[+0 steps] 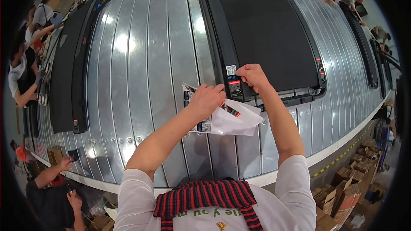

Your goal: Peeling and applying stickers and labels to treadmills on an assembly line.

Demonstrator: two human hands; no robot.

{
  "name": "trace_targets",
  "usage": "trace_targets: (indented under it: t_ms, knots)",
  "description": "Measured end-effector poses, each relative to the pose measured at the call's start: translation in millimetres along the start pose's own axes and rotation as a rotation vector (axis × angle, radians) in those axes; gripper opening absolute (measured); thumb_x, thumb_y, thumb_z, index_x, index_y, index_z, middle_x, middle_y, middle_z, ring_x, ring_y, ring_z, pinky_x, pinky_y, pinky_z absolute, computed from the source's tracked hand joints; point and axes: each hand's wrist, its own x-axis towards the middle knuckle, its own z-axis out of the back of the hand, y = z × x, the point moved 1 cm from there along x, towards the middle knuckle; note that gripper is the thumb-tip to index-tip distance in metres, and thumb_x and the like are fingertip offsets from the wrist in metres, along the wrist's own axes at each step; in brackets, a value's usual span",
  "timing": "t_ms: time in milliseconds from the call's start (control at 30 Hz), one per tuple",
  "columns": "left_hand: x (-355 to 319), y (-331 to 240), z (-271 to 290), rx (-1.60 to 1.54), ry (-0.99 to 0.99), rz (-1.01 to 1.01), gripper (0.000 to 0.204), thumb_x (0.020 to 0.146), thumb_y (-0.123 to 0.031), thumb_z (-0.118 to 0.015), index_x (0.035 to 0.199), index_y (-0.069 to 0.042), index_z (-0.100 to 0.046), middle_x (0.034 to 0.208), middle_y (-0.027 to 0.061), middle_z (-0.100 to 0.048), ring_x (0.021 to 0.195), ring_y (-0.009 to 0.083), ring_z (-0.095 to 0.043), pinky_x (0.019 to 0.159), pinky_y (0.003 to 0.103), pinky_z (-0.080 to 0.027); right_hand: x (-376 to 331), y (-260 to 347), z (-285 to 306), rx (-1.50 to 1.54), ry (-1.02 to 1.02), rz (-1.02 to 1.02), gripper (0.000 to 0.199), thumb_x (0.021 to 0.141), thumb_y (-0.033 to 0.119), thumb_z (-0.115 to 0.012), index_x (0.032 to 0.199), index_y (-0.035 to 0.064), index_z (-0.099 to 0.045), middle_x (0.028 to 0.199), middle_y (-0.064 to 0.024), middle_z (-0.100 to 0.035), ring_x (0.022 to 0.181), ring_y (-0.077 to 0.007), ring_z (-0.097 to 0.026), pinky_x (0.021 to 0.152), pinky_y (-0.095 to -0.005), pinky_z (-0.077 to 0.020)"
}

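The step in hand appears to be label application on the black treadmill deck (261,30). The left hand (206,99), just below the deck's lower-left corner, is closed on a white sticker sheet (233,122); the right hand (253,77) pinches fingertips against the frame rail (229,60) at that corner, beside the small labels (231,70). The next move likely calls for pressing the label flat and square.
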Motion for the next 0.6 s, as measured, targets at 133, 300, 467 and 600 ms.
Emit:
trace_targets:
  t_ms: [133, 300, 467, 600]
  knots:
    - [-0.2, 1.5, 2.1, 0.004, 0.005, -0.008, 0.011, 0.069, -0.003, -0.05, 0.078, -0.006, -0.054, 0.109, 0.007, -0.049, 0.084, 0.0215, -0.055, 0.074, 0.034, -0.039, 1.1, -1.5, -0.7, -0.014, -0.018, 0.016, 0.009, 0.07, 0.007, -0.06, 0.07, -0.0016, -0.059, 0.05, -0.0003, -0.047, 0.039, -0.0047, -0.036, 0.033, -0.0198, -0.0219]
    - [2.2, 2.7, 1.6, -0.001, 0.017, -0.011, 0.011, 0.069, -0.003, -0.05, 0.078, -0.006, -0.054, 0.11, 0.0071, -0.049, 0.085, 0.022, -0.055, 0.075, 0.035, -0.04, 1.0, -0.9, -0.2, -0.035, -0.018, 0.004, 0.009, 0.071, 0.008, -0.059, 0.071, -0.0009, -0.059, 0.051, -0.0001, -0.047, 0.039, -0.0047, -0.035, 0.033, -0.0198, -0.022]
    - [4.4, 3.2, -0.5, -0.007, 0.049, 0.001, 0.011, 0.069, -0.003, -0.05, 0.079, -0.005, -0.054, 0.11, 0.0075, -0.049, 0.087, 0.0225, -0.054, 0.076, 0.036, -0.04, 2.7, -3.1, 1.0, -0.045, -0.024, -0.006, 0.008, 0.072, 0.008, -0.059, 0.071, 0.0012, -0.057, 0.049, 0.0016, -0.045, 0.037, -0.0035, -0.033, 0.033, -0.0192, -0.0211]
    - [3.7, 6.0, -5.8, -0.001, -0.034, -0.03, 0.008, 0.069, -0.006, -0.051, 0.076, -0.006, -0.054, 0.105, 0.0064, -0.049, 0.083, 0.0214, -0.054, 0.073, 0.035, -0.039, 2.0, -2.0, -0.3, -0.068, -0.034, -0.011, 0.008, 0.072, 0.009, -0.06, 0.071, 0.0014, -0.057, 0.05, 0.0016, -0.045, 0.038, -0.0037, -0.033, 0.033, -0.0194, -0.0213]
